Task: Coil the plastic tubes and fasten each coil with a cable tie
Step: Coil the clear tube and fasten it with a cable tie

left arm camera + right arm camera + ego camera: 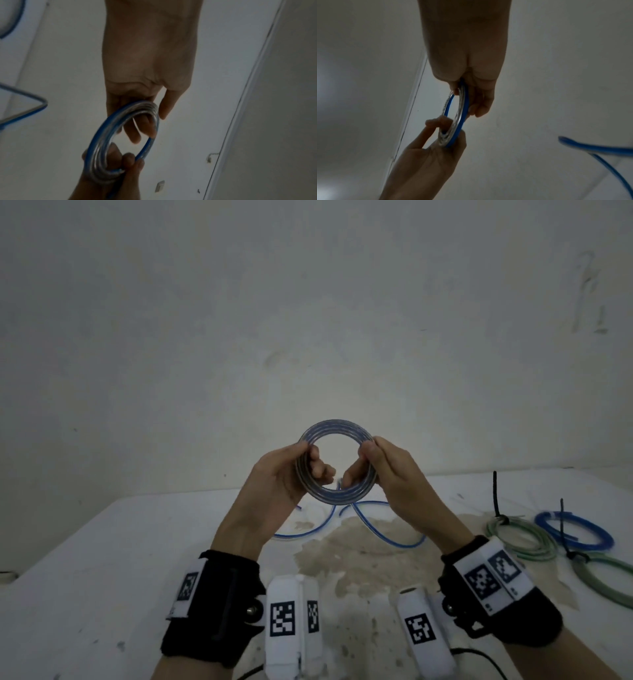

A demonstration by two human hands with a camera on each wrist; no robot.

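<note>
Head view shows both hands up in the middle of the frame, holding one round coil (335,462) of clear and blue tube above the white table (102,559). The left hand (281,474) curls its fingers around the left side of the coil. The right hand (383,470) curls its fingers around the right side. So both hands are gripping the same coil, and it hangs in the air, not touching the table.

I think this coil is wound, but it has no tie on it yet. I cannot see a spare tie near the hands.

On the right side of the frame lie three coils that look done: a pale green coil (520,537), a blue coil (575,532) and another green coil (603,577) at the edge of the frame. Black ties (496,494) stick up from them. Under the hands, loose blue tube (387,525) still lies on the table. It looks like it still needs coiling.

The wall (308,302) stands close behind the table, so there is not much room to reach forward. The left part of the table has open room for setting things down. The right part is crowded with the done coils. The front edge of the table is hidden behind the wrists. If one hand lets go, the coil may spring open.
</note>
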